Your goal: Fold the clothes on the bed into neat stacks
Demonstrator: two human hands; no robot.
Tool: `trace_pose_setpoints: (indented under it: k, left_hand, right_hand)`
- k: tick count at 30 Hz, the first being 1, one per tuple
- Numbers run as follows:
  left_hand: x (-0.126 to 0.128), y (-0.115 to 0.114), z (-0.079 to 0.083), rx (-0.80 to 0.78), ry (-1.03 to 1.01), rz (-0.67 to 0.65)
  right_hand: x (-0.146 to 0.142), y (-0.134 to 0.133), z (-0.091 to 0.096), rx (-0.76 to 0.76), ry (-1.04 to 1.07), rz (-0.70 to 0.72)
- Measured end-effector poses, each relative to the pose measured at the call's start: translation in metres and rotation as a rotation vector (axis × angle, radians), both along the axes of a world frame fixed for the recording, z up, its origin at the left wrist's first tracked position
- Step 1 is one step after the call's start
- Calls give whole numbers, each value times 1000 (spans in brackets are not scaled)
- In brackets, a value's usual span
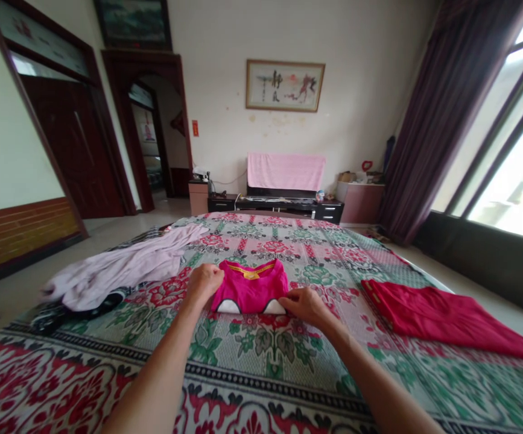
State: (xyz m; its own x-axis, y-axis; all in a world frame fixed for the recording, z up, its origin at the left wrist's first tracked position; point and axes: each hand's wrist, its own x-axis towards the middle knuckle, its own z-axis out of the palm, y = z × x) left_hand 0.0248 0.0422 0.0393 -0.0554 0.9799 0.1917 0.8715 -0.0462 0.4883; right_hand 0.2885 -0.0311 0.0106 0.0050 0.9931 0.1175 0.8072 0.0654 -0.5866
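A folded magenta shirt [250,289] with a yellow neckband and white rounded patches lies on the patterned bedspread [270,355]. My left hand [207,279] pinches the shirt's upper left edge, thumb and fingers together. At the lower right corner, beside a white patch, my right hand [306,302] has its fingertips closed on the cloth. The neck opening faces away from me. Both forearms reach in from the bottom of the view.
A folded red garment [446,316] lies to the right. On the left is a heap with a pale pink garment [129,268] over black-and-white patterned cloth [102,304]. Beyond the bed's far edge stands a low black cabinet [329,211], with a pink cloth [286,172] draped above it.
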Motion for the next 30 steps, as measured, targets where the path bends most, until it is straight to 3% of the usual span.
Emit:
trace_pose_setpoints:
  k: [3,5,10,15,21,25,30]
  left_hand:
    - [-21,-2,1,-352,-143,-27]
    - [-22,-6,0,-458,-222,-79]
    - [-14,-10,-3,-446,-297,-160]
    - [-20,-7,-5,-541,-607,-281]
    - [-27,-6,-11,-637,-479,-375]
    - [-32,-3,-15,-636,-564,-307]
    - [-25,0,-17,-542,-647,-153]
  right_hand:
    - [-1,2,-4,37,-18,-5]
    - [-1,3,-6,65,-37,1]
    - [4,4,-2,31,-18,-5]
    - [24,1,9,-260,227,46]
    - [43,-8,21,-373,222,196]
    - [44,-10,26,-420,137,220]
    - [35,-5,22,-313,132,87]
